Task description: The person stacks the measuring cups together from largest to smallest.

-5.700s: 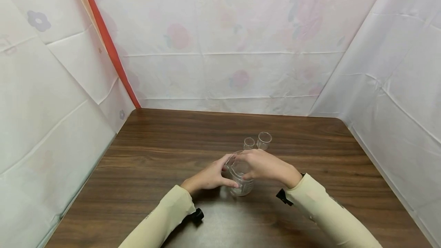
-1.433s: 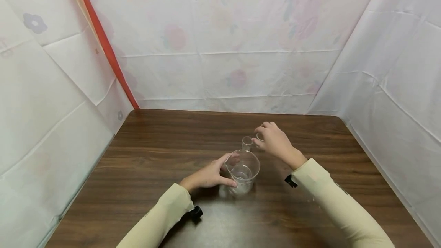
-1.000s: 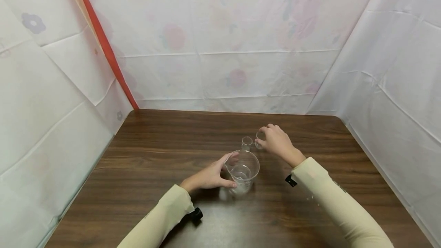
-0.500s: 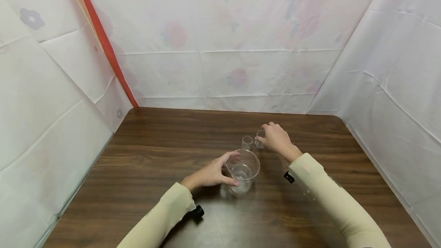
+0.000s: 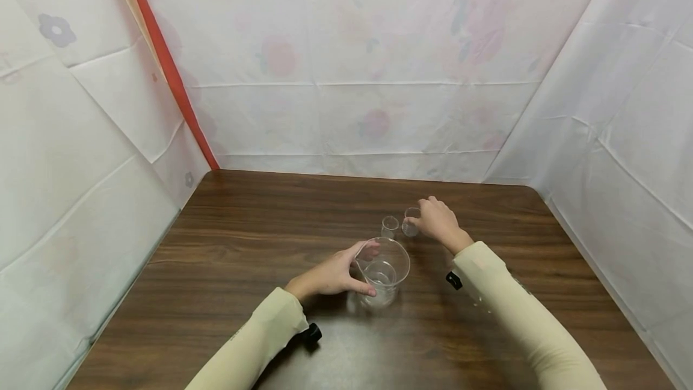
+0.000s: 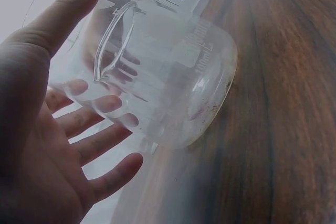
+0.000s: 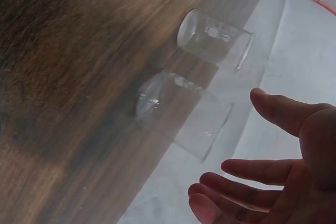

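Left hand [image 5: 335, 274] holds large beaker [image 5: 383, 284]; right hand [image 5: 437, 222] beside rightmost beaker [image 7: 181, 116], contact unclear.

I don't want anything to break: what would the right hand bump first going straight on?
Probably the middle-sized beaker, just ahead of the right hand; I can't tell if they touch.

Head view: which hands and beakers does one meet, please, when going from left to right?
Left hand → large beaker → mid-sized beaker → right hand. I leave out the smallest beaker: its left-right span falls within the large beaker's.
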Demonstrator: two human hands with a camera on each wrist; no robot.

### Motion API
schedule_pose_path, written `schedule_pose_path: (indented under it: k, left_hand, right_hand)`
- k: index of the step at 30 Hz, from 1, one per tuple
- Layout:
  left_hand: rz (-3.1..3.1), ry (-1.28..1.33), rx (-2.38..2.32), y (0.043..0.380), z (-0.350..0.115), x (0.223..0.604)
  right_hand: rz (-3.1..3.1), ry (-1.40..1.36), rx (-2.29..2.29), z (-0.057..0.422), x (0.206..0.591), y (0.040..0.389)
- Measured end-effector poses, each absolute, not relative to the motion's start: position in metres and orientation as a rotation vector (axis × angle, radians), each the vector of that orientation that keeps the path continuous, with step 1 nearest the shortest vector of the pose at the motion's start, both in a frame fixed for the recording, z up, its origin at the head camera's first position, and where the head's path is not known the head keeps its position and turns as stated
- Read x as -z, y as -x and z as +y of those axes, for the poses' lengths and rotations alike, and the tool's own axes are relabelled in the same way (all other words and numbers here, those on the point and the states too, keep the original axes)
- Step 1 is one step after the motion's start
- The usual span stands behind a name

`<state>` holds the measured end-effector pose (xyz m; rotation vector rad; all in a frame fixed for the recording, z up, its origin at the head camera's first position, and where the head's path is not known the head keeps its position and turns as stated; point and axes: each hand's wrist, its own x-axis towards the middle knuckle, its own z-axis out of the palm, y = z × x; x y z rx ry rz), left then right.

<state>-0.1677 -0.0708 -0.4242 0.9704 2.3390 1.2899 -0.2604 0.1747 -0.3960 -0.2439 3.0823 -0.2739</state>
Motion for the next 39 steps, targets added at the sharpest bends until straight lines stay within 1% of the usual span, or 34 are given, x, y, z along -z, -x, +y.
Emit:
schedule_pose_path:
  k: [3, 11, 27, 39]
  left_hand:
    - [2.341, -0.959, -1.297, 0.168, -0.07, 0.425]
    - [2.365, -0.96, -1.305, 0.18, -0.07, 0.45]
    - [2.37, -0.955, -1.301, 0.18, -0.07, 0.45]
    - [2.361, -0.957, -1.293, 0.181, -0.07, 0.451]
  right_hand:
    - [3.072, 0.23, 0.281, 0.177, 0.399, 0.263]
    - [3.061, 0.225, 0.273, 0.179, 0.404, 0.267]
    - [3.087, 0.245, 0.281, 0.175, 0.409, 0.272]
    - [3.051, 0.223, 0.403, 0.174, 0.407, 0.277]
